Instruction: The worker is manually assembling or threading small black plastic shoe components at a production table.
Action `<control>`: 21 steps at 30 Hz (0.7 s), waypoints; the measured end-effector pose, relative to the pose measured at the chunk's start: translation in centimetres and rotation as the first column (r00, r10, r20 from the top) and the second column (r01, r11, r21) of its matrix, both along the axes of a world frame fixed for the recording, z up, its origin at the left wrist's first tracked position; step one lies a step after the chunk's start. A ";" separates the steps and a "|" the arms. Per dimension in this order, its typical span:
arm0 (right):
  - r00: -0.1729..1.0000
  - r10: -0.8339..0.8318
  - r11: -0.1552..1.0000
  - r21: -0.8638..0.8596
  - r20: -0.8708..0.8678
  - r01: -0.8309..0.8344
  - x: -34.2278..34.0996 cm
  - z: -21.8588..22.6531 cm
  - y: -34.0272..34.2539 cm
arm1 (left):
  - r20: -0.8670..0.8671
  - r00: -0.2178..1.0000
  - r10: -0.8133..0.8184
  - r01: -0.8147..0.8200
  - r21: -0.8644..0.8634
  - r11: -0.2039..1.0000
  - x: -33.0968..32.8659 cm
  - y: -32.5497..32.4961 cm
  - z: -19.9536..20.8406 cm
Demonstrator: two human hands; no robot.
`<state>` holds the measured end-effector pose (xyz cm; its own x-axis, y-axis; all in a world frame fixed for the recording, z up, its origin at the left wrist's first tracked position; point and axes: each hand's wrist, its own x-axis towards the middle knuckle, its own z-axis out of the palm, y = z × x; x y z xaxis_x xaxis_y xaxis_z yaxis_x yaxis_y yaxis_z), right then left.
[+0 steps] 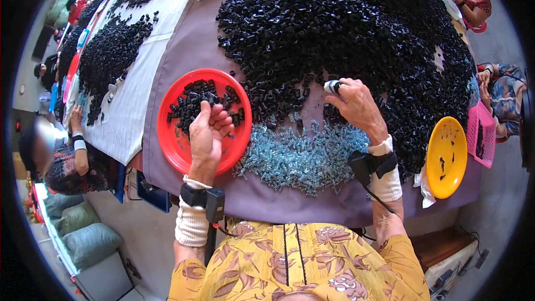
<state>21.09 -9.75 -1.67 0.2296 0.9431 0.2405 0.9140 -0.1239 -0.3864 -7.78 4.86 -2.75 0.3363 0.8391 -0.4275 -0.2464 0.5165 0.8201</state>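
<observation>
My left hand [207, 136] is over the red round tray [166, 140], palm turned up and fingers curled in. Small black plastic pieces [192, 97] lie heaped in that tray, some right by my thumb tip. What the curled fingers hold, if anything, is too small to make out. Between my hands spreads a pile of small bluish coil springs [304, 161]. My right hand [359, 108] is at the near edge of a large heap of black plastic pieces [312, 28], just past the springs. Its fingers are bent together, with a white wrap [332, 86] on one; their tips are hidden.
A yellow oval tray [446, 156] holding a few black pieces stands at the right table edge, beside a pink basket [480, 134]. More black pieces [111, 56] cover a white cloth [120, 134] on the left. Other people sit around the table on both sides.
</observation>
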 end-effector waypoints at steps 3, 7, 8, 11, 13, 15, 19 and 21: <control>0.997 0.024 1.000 -0.009 -0.071 -0.025 -0.2 -1.0 0.4 | 0.003 0.999 -0.040 0.040 -0.007 0.999 -0.7 -0.4 -0.3; 0.990 0.137 0.991 -0.012 -0.019 -0.137 -1.6 -1.3 1.8 | -0.033 0.994 -0.107 0.108 0.027 0.994 1.4 -1.1 1.1; 0.986 0.168 0.986 -0.007 -0.010 -0.168 -2.1 -1.6 2.3 | 0.002 0.992 -0.124 0.124 0.028 0.992 1.9 -1.4 1.5; 0.975 0.195 0.978 -0.095 0.108 -0.185 -2.7 -3.0 3.1 | 0.045 0.977 -0.209 0.208 0.027 0.978 4.6 -2.3 2.0; 0.967 0.195 0.980 -0.076 0.166 -0.185 -3.1 -2.9 3.4 | 0.014 0.953 -0.304 0.302 0.083 0.950 5.3 -2.7 1.9; 0.968 0.198 0.979 -0.069 0.152 -0.190 -3.1 -2.7 3.5 | -0.033 0.936 -0.351 0.352 0.132 0.927 6.2 -3.2 2.1; 0.968 0.090 0.990 -0.082 -0.234 -0.112 -3.1 -0.6 2.2 | -0.004 0.915 -0.404 0.401 0.140 0.905 7.2 -3.9 1.2; 0.907 0.045 0.999 0.028 -0.418 -0.037 -3.6 0.3 1.6 | 0.000 0.906 -0.424 0.420 0.125 0.899 7.6 -4.2 1.3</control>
